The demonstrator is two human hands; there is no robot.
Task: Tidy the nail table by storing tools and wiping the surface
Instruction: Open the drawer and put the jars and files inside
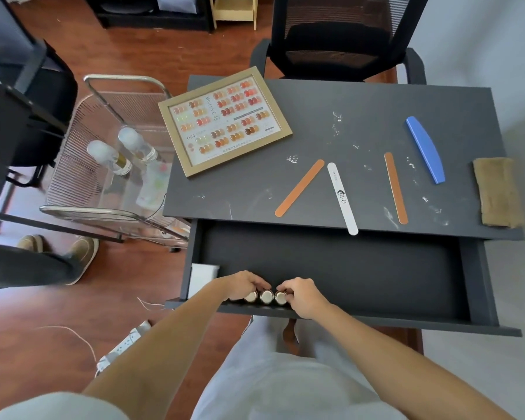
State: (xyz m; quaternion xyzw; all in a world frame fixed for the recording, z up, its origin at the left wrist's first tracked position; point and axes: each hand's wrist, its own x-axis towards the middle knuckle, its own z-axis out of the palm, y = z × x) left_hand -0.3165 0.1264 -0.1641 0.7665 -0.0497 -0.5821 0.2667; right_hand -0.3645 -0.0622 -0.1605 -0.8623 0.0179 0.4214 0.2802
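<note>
At the drawer's (346, 268) front edge, both hands touch three gold-capped bottles (266, 297).
Left hand (243, 284) and right hand (300, 295) curl, pinching the outer caps; four nail files (341, 199) lie on the surface (361, 116).

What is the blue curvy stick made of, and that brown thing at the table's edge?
The blue curved stick looks like a foam or plastic nail buffer, matte and smooth-edged. The brown thing looks like folded cloth: soft, slightly rumpled, with a dull woven surface. Neither is certain from here.
</note>
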